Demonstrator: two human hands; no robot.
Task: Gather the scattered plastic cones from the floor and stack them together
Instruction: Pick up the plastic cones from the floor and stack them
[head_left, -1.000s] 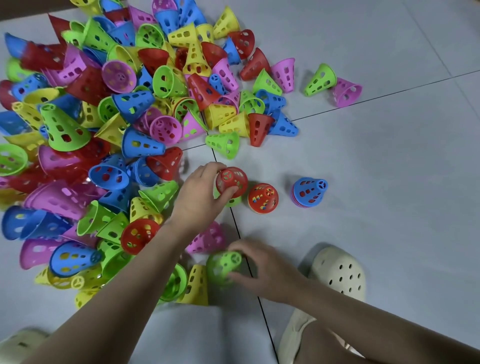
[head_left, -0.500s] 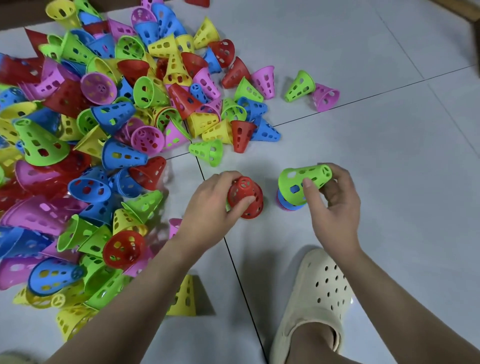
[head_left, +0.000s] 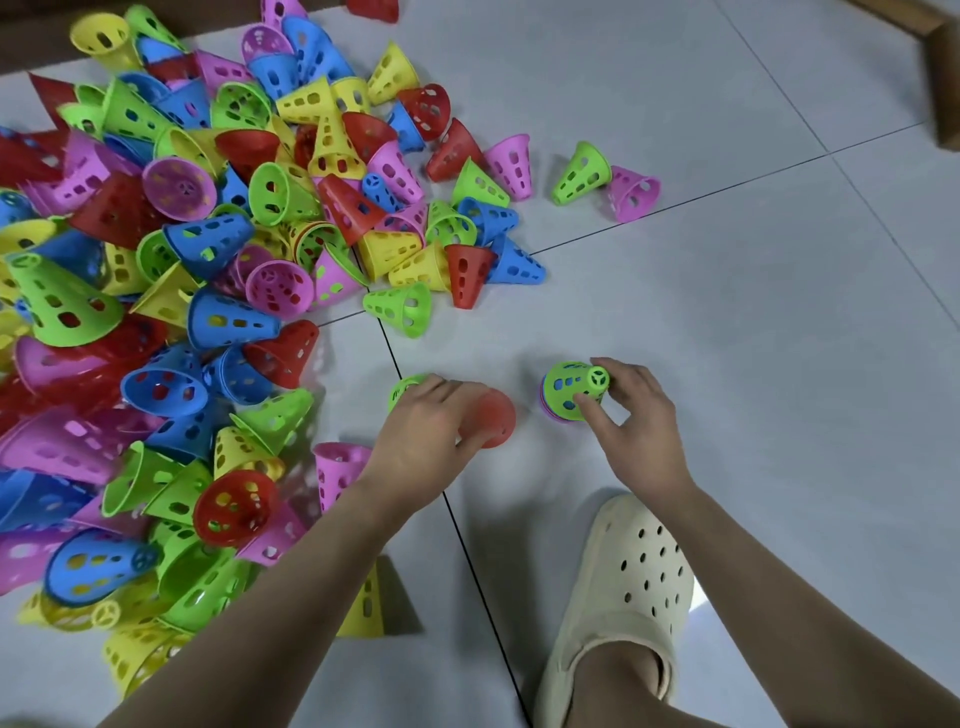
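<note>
cones (head_left: 208, 291) are lying heaped on the floor (head_left: 727, 322) at your left. your right hand (head_left: 636, 421) is pinching the green cone (head_left: 574, 389) onto its stack; your left hand (head_left: 431, 441) is gripping a blurred red cone (head_left: 496, 418). keep each one centred before pressing down.

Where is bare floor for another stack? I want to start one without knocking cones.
Bare grey tile lies right of the green-topped stack and beyond the lone green cone and pink cone. The pile of plastic cones crowds the left; the cream clog blocks the near floor.
</note>
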